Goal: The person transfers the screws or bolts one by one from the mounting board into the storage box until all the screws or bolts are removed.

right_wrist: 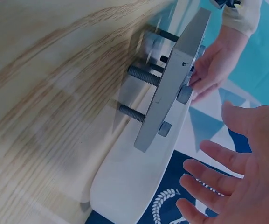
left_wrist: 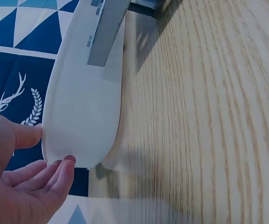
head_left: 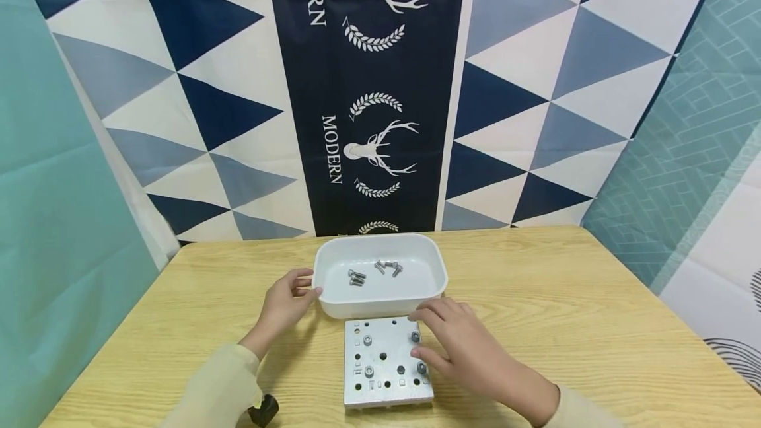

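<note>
A white plastic tray stands at the back of the table with several small socket-head screws lying inside. My left hand holds its left end, thumb and fingertips against the rim and wall. In front of the tray is a silver metal plate with several holes and socket-head bolts in it. Threaded bolt shanks stick out below the plate in the right wrist view. My right hand hovers by the plate's right side, fingers spread and nothing held.
The wooden table reaches back to a patterned cloth hanging behind it. Teal cloth hangs on the left. A black device sits by the left sleeve.
</note>
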### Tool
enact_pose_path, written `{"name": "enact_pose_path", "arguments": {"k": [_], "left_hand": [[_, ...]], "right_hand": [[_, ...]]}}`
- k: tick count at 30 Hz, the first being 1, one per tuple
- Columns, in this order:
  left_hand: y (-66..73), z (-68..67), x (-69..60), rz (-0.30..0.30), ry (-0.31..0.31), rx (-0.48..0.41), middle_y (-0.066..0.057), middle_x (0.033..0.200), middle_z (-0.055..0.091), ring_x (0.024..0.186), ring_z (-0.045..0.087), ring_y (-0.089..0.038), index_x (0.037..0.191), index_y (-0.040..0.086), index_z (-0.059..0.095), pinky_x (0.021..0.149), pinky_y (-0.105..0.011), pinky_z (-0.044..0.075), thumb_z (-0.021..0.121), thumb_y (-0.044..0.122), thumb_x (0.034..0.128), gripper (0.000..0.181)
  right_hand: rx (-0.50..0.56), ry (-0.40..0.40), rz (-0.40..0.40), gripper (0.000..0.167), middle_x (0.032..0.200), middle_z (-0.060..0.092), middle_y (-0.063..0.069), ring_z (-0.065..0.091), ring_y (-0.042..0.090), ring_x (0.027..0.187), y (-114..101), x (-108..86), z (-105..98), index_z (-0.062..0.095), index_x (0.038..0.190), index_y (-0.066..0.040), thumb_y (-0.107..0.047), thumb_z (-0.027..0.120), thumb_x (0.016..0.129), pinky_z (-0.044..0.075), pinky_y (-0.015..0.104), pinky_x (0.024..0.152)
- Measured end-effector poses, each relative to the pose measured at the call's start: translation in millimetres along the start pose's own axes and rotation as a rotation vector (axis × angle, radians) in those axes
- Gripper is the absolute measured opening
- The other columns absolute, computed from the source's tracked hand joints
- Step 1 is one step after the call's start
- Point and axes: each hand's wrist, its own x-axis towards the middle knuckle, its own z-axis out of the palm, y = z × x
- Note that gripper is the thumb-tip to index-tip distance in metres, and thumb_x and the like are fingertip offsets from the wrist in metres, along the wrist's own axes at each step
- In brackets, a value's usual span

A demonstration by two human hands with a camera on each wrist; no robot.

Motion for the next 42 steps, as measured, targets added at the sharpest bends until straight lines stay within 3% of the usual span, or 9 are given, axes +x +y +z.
{"name": "enact_pose_path", "arguments": {"k": [17, 22, 28, 42], "left_hand": [[-7.3, -0.7, 0.8, -0.022, -0.026, -0.089, -0.024, 0.12, 0.065, 0.104, 0.067, -0.031, 0.128, 0.0, 0.055, 0.082, -0.031, 0.059, 0.067, 0.009, 0.0881, 0.043], [-7.1, 0.7, 2.0, -0.011, -0.015, -0.099, -0.024, 0.119, 0.066, 0.104, 0.068, -0.031, 0.127, 0.0, 0.055, 0.082, -0.031, 0.059, 0.067, 0.009, 0.0876, 0.042], [-6.6, 2.0, 4.0, -0.01, -0.011, -0.103, -0.024, 0.119, 0.066, 0.103, 0.068, -0.031, 0.126, 0.0, 0.056, 0.082, -0.032, 0.059, 0.067, 0.009, 0.0876, 0.041], [-4.4, 0.9, 2.7, -0.017, -0.013, -0.088, -0.025, 0.118, 0.066, 0.101, 0.068, -0.031, 0.125, -0.001, 0.056, 0.078, -0.032, 0.06, 0.067, 0.01, 0.0878, 0.041]], "right_hand": [[0.009, -0.086, -0.078, 0.03, 0.109, 0.066, -0.007, 0.057, 0.012, 0.105, -5, 3.3, 3, 0.066, 0.106, -0.019, -0.03, 0.076, 0.08, 0.043, 0.029, 0.08], [0.024, -0.108, -0.11, 0.03, 0.106, 0.066, -0.01, 0.057, 0.01, 0.104, -6, 5.9, 3, 0.068, 0.103, -0.021, -0.028, 0.079, 0.076, 0.044, 0.032, 0.085], [0.029, -0.129, -0.157, 0.029, 0.101, 0.067, -0.011, 0.057, 0.009, 0.101, -7, 10.1, 3, 0.068, 0.1, -0.021, -0.026, 0.081, 0.074, 0.045, 0.037, 0.093], [0.002, -0.131, -0.312, 0.024, 0.091, 0.069, -0.015, 0.058, 0.007, 0.094, -12, 17.8, 5, 0.071, 0.09, -0.024, -0.022, 0.083, 0.069, 0.043, 0.029, 0.086]]}}
